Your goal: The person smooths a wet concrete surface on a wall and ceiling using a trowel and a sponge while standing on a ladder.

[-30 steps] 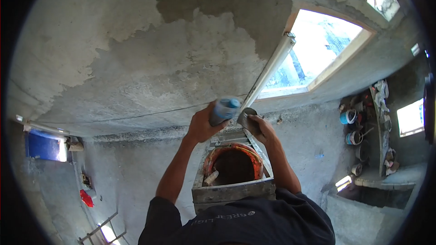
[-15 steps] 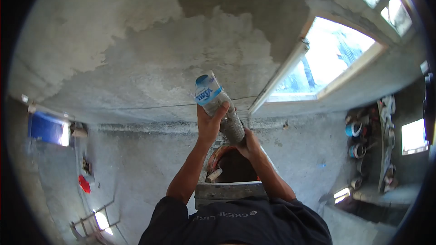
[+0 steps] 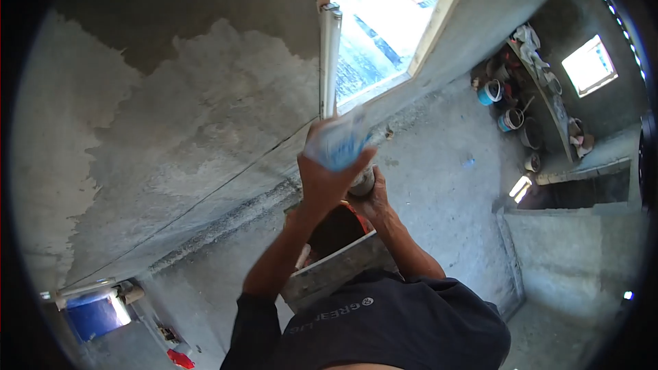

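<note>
My left hand [image 3: 322,175] is wrapped round a clear plastic bottle [image 3: 340,145] with a blue label, blurred by motion and held up in front of my chest. Just below it, my right hand [image 3: 374,200] grips the grey, rounded end of a cylinder [image 3: 362,185]. The cylinder lines up with the bottle, but I cannot tell whether they are one piece. Beneath both hands sits a bucket with an orange-red rim [image 3: 362,218] and a dark inside. A grey board edge [image 3: 336,264] runs between the bucket and my shirt.
A grey wall [image 3: 226,89] with a darker patch rises ahead, beside a bright framed window [image 3: 391,20]. Paint buckets [image 3: 491,92] stand along a plank shelf [image 3: 548,96] at right. A red item [image 3: 180,359] lies on the floor at lower left.
The view has swung to the right, bringing the window nearer the middle. The bottle has tipped, its label now blurred, and both hands appear slightly further right, still gripping.
</note>
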`<state>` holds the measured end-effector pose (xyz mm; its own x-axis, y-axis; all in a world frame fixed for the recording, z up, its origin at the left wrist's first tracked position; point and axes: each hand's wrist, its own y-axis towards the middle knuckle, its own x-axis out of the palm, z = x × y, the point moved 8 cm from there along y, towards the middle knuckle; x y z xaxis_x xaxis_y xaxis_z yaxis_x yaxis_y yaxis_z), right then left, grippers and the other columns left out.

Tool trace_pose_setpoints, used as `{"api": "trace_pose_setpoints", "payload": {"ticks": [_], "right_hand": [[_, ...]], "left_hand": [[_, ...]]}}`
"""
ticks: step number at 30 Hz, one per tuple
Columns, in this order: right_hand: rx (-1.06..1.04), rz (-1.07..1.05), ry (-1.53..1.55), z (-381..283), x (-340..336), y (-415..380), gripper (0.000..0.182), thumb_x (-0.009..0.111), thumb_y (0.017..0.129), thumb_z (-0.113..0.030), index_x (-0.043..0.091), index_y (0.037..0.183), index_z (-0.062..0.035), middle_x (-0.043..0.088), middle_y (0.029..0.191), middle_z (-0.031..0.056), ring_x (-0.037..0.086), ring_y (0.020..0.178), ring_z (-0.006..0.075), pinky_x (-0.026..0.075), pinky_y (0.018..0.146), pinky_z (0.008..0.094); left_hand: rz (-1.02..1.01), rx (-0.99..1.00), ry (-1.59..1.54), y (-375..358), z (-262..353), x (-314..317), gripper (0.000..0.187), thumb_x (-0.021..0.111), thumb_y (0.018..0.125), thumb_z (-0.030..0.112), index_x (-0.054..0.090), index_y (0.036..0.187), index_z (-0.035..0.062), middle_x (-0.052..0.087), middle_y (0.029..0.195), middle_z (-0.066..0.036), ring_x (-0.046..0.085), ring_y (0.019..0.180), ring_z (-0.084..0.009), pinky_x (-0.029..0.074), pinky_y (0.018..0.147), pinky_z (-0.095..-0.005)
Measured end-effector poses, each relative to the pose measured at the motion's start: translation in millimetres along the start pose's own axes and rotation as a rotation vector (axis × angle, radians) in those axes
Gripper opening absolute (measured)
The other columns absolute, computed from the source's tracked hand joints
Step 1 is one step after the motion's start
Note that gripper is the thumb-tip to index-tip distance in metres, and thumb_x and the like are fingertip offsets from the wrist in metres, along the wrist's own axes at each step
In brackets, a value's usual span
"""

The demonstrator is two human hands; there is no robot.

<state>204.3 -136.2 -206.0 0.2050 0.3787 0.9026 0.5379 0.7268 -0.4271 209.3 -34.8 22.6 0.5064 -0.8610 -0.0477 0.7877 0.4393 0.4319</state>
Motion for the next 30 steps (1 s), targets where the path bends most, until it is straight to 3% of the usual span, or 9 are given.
{"api": "trace_pose_setpoints", "payload": {"ticks": [2,4,6,9,12,15,19,24,30], "right_hand": [[-0.071,0.246,0.128,-12,-23,-5,0.049,0.044,0.094,-0.045,0.049,0.127,-0.0093,0.055,0.126,0.0135,0.052,0.119,0.0295,0.046,0.098,0.0492],[-0.112,0.287,0.115,-17,-28,-9,0.051,0.043,0.095,-0.049,0.048,0.128,-0.0099,0.052,0.128,0.0140,0.051,0.120,0.0315,0.046,0.098,0.0503],[-0.138,0.238,0.187,-20,-41,-6,0.052,0.046,0.094,-0.049,0.048,0.128,-0.0091,0.053,0.126,0.0138,0.052,0.116,0.0316,0.047,0.097,0.0496],[-0.149,0.211,0.188,-25,-37,-5,0.050,0.047,0.093,-0.046,0.050,0.126,-0.0084,0.055,0.123,0.0142,0.055,0.112,0.0312,0.049,0.095,0.0476],[-0.111,0.166,0.216,-30,-32,4,0.046,0.047,0.093,-0.042,0.052,0.124,-0.0080,0.056,0.119,0.0147,0.056,0.109,0.0308,0.050,0.094,0.0473],[-0.128,0.184,0.203,-32,-9,-2,0.043,0.046,0.093,-0.039,0.053,0.121,-0.0072,0.057,0.117,0.0149,0.056,0.108,0.0304,0.051,0.094,0.0473],[-0.059,0.183,0.218,-16,3,4,0.047,0.041,0.097,-0.045,0.052,0.122,-0.0065,0.059,0.115,0.0150,0.058,0.107,0.0310,0.053,0.093,0.0472],[0.102,0.116,0.207,27,11,12,0.047,0.039,0.098,-0.045,0.052,0.122,-0.0077,0.060,0.115,0.0153,0.060,0.107,0.0314,0.053,0.092,0.0483],[0.138,0.113,0.080,45,28,-6,0.043,0.042,0.099,-0.041,0.052,0.122,-0.0067,0.061,0.114,0.0140,0.061,0.105,0.0302,0.052,0.093,0.0499]], "left_hand": [[-0.226,0.281,0.191,55,44,40,0.053,0.078,0.079,0.019,0.054,0.122,-0.0019,0.067,0.104,-0.012,0.067,0.089,-0.0172,0.055,0.075,-0.0280],[-0.755,-0.020,0.192,91,36,113,0.069,0.079,0.077,0.036,0.053,0.129,-0.0008,0.068,0.107,-0.014,0.067,0.096,-0.0201,0.055,0.080,-0.0326],[-1.173,-0.100,0.585,87,13,161,0.091,0.077,0.070,0.058,0.048,0.135,0.0013,0.064,0.118,-0.019,0.065,0.104,-0.0279,0.053,0.089,-0.0397],[-1.210,-0.031,0.847,95,-19,163,0.106,0.072,0.063,0.074,0.045,0.137,0.0027,0.058,0.127,-0.021,0.061,0.110,-0.0333,0.050,0.096,-0.0441],[-0.780,-0.100,0.467,125,-23,104,0.099,0.058,0.074,0.077,0.045,0.137,0.0022,0.058,0.128,-0.017,0.062,0.110,-0.0319,0.051,0.095,-0.0424],[-0.448,-0.061,-0.262,110,-24,14,0.071,0.065,0.085,0.053,0.047,0.135,0.0055,0.059,0.125,-0.017,0.062,0.108,-0.0268,0.047,0.097,-0.0403],[-0.410,0.091,0.062,29,-41,5,0.080,0.079,0.079,0.024,0.034,0.142,0.0071,0.050,0.132,-0.015,0.056,0.116,-0.0259,0.046,0.098,-0.0431],[-0.152,0.119,-0.016,16,-47,-13,0.069,0.076,0.081,0.017,0.038,0.138,0.0068,0.052,0.123,-0.013,0.057,0.110,-0.0223,0.049,0.093,-0.0375],[0.029,0.119,0.283,18,-54,-45,0.050,0.069,0.087,0.016,0.041,0.128,0.0083,0.059,0.108,-0.012,0.059,0.095,-0.0181,0.051,0.081,-0.0313]]}}
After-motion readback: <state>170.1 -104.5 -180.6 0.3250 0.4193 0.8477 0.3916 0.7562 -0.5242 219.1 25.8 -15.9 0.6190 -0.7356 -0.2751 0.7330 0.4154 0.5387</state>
